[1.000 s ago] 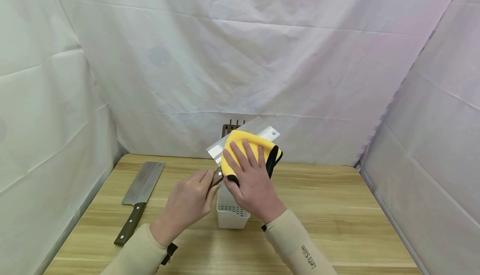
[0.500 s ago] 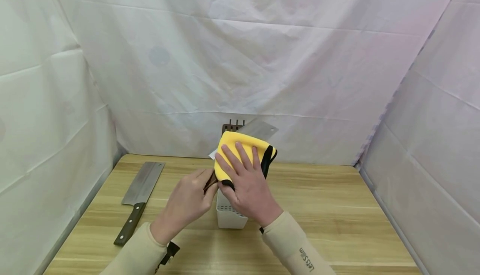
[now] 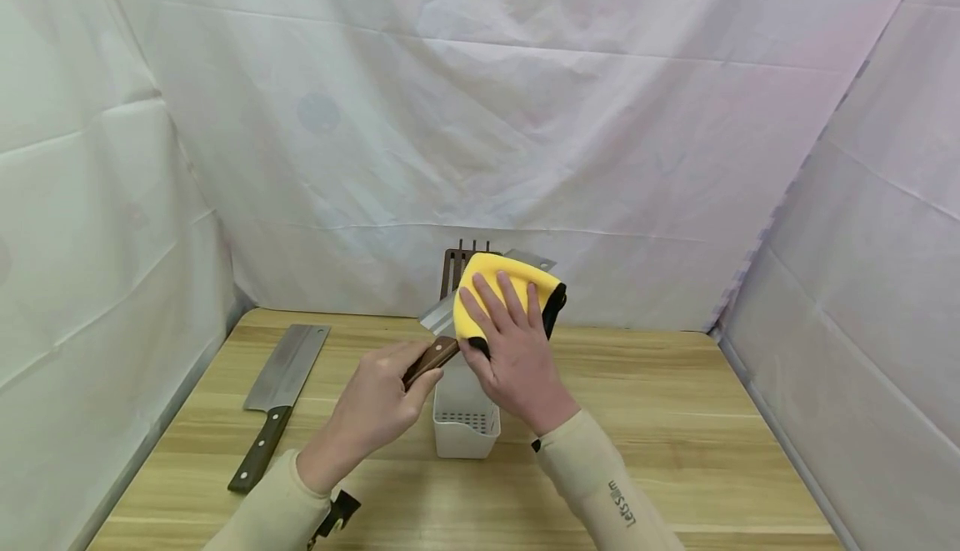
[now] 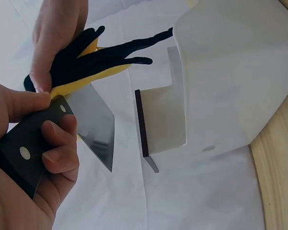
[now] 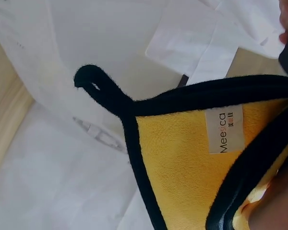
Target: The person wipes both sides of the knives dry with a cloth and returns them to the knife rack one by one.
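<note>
Raised above the table, a cleaver with a brown riveted handle is gripped by my left hand. Its broad steel blade points up and to the right. Across the blade lies a yellow cloth with black trim, and my right hand presses on it with straight, spread fingers. The cloth hides the blade's middle; a lower corner and the far tip with its hole show. In the left wrist view, my fingers curl round the dark handle. The cloth's label shows in the right wrist view.
A white holder with a perforated floor stands under the hands, its brown slotted top and thin prongs behind. A second cleaver lies on the wooden table at left. White curtains enclose the table.
My right hand slid the cloth down-left toward the handle, then back up-right. More of the handle and the blade's lower corner show again. My left hand stays nearly in place.
</note>
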Tool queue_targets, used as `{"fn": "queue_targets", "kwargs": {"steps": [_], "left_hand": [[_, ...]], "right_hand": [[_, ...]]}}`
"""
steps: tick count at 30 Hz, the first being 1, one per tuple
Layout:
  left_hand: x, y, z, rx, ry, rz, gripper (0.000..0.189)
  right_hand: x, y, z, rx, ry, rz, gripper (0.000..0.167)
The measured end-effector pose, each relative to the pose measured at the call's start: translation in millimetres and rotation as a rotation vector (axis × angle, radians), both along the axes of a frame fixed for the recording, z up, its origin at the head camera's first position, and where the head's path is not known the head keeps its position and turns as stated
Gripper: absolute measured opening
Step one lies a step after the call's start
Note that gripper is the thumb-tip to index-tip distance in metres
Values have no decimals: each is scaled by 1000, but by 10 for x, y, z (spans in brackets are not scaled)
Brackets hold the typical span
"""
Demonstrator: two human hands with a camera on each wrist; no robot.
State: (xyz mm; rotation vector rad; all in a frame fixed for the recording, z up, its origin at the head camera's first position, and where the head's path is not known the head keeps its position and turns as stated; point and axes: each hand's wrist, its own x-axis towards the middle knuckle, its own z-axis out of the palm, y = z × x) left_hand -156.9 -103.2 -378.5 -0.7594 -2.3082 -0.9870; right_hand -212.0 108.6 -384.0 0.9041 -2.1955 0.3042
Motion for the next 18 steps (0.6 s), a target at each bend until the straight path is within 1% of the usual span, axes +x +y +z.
{"fn": "queue_targets", "kwargs": {"steps": [6,11,15,18], "left_hand": [[16,-7,-14,40,-37,-11,14],[20,-6,-8,78,-78,-25,16],[27,1,13,102,-141,-16,18],[28,8,33,127,-199,-14,21]], "right_hand": [[-61,97,18,-37,-16,-13,65],[-47,100,40,-25,-32,-13,66],[-6,69,58,-23,-53,0,66],[16,32,58,-17,-52,16,66]]}}
